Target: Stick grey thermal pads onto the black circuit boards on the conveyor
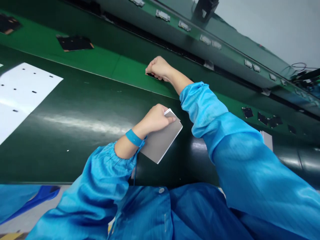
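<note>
My left hand (157, 119) is closed on a flat grey panel with white edges (162, 140), its thumb lying on top near the upper corner. The panel is tilted over the dark green tabletop (100, 106). Farther forward, my right hand (160, 68) is closed at a small dark flat piece (151, 76) above the bright green strip (125, 71). Most of that piece is hidden under the fingers, and its exact kind does not show. A blue band circles my left wrist.
Black flat pieces (75, 43) lie on the green strip to the left, with several more (247, 112) at the right. A large white sheet with dark slots (30, 90) lies at left. Small pale parts (184, 25) line the raised ledge behind.
</note>
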Motion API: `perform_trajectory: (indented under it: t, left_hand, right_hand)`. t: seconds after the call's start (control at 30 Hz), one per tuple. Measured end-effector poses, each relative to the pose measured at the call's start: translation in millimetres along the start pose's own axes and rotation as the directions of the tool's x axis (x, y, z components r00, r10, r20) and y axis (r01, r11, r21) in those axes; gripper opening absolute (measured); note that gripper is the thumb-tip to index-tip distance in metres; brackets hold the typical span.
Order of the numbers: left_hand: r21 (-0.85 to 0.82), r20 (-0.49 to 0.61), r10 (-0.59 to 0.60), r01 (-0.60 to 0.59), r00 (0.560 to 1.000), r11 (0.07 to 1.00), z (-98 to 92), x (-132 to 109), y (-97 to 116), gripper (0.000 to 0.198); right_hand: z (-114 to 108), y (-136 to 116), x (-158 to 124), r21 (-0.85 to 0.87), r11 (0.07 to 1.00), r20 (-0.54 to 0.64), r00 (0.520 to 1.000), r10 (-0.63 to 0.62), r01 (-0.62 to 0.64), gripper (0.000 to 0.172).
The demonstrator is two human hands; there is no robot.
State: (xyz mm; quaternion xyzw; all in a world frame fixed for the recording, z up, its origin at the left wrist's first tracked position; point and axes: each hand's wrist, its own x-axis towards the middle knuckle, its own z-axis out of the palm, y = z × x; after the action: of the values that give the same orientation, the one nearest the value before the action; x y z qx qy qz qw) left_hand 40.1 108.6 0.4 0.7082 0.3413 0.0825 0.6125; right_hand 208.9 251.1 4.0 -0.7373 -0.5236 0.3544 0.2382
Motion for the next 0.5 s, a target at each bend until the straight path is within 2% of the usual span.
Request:
perform_trajectory:
  t: [0.17, 0.5]
  left_hand:
    - [0.021, -0.006, 0.029, -0.029, 1.0, 0.999, 2.8, -2, 4, 0.024]
    - [0.044, -0.004, 0.025, -0.025, 1.0, 0.999, 4.7, -1, 4, 0.022]
  right_hand:
    - [-5, 10, 2, -0.026, 0.999, -0.026, 0.999, 0.037, -0.037, 0.028]
    - [-12, 24, 2, -0.047, 0.994, -0.053, 0.994, 0.093, -0.096, 0.04]
